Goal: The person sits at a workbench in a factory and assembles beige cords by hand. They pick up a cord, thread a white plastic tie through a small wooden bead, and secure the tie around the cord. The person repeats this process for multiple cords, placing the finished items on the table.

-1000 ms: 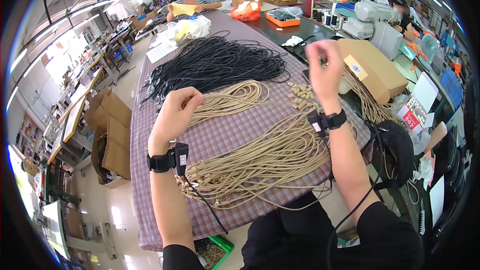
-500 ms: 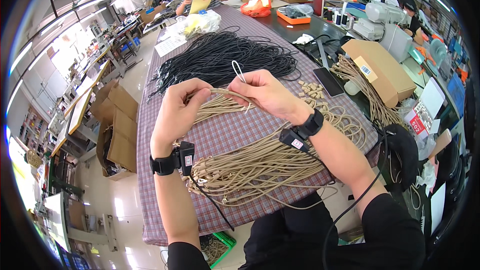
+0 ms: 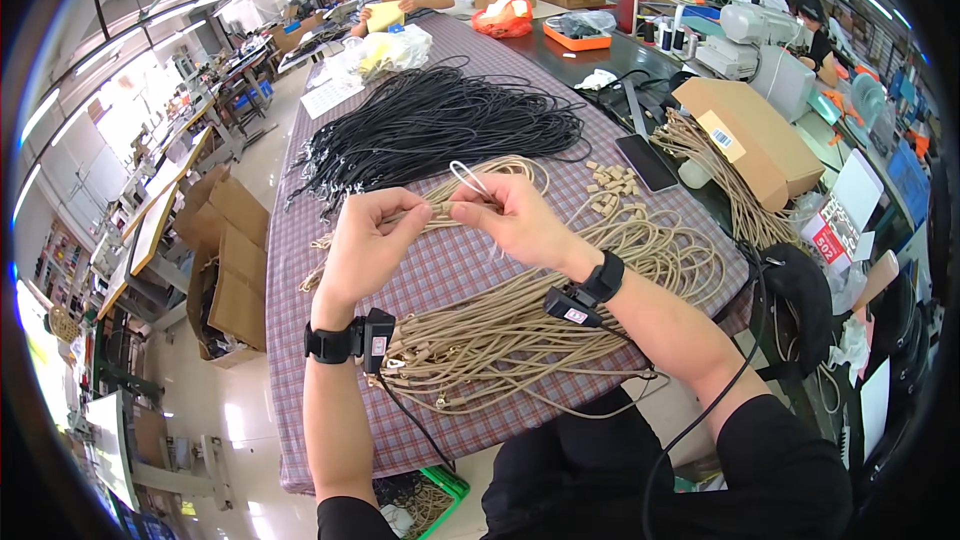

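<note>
Over the table, my left hand (image 3: 368,243) is closed in a pinch, thumb and forefinger together on a beige cord (image 3: 441,210). Close beside it, my right hand (image 3: 520,225) pinches the same cord. A thin white loop (image 3: 466,175) sticks up from the right fingers; its lower end is hidden behind them. Only a short bit of cord shows between the fingertips. Beneath my wrists lies a bundle of beige cords (image 3: 510,325) with small metal clasps at the left end. More beige cords (image 3: 515,166) lie behind my hands.
Farther back is a heap of black cords (image 3: 450,125). To the right are small beige pieces (image 3: 612,185), a dark phone (image 3: 645,162) and an open cardboard box (image 3: 760,140) by more cords. A person (image 3: 392,0) sits at the table's far end holding yellow material.
My hands have come closer together and a little lower, so less cord shows between them. The whole view has shifted slightly. The far person's yellow material has changed position.
</note>
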The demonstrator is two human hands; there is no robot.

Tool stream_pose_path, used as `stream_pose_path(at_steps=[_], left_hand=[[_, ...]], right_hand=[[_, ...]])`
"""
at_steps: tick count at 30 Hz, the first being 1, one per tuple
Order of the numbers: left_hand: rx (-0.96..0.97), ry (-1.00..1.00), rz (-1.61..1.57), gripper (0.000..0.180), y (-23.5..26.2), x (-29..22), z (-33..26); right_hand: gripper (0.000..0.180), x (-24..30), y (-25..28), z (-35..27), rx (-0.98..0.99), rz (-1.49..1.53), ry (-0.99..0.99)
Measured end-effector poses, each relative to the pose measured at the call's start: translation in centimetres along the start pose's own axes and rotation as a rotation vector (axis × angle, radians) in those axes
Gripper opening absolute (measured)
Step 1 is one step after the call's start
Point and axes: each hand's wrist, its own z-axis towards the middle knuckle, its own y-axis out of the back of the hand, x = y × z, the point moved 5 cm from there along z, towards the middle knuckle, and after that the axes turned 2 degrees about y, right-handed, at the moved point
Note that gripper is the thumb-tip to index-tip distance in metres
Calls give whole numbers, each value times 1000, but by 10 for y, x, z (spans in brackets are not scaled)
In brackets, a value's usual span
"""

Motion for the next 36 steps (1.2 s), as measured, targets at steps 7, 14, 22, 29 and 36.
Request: stream_pose_path(at_steps=[7, 14, 22, 29, 36], left_hand=[[70, -51, 48, 14, -5, 6, 0], [47, -39, 159, 13, 5, 6, -2], [52, -34, 246, 14, 0, -1, -3], [21, -55, 64, 11, -8, 10, 1], [-2, -64, 217, 10, -10, 15, 2]], right_hand=[[12, -4, 3, -8, -60, -30, 27], [14, -8, 3, -11, -88, -141, 38], [13, -9, -1, -13, -118, -220, 156], [16, -23, -5, -13, -145, -44, 96], [15, -26, -4, -14, -151, -191, 33]])
